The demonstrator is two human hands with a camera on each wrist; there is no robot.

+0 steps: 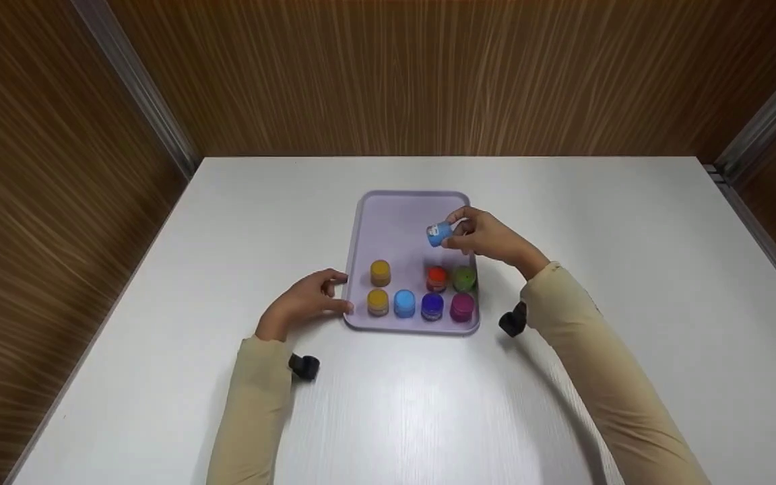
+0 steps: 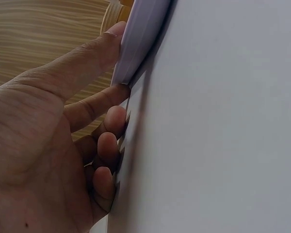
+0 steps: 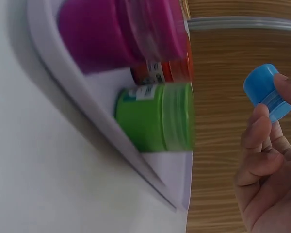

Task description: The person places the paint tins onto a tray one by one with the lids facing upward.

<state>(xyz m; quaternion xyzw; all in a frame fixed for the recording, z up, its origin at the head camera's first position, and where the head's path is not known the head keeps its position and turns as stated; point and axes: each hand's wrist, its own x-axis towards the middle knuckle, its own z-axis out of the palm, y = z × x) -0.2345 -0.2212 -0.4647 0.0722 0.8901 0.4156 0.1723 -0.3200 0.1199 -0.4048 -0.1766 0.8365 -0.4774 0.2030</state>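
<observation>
Your right hand hovered above the tray, fingers pinching a blue jar tilted over its far half. Your left hand rested at the tray's near-left edge, thumb and fingertips pressed against the rim.
</observation>
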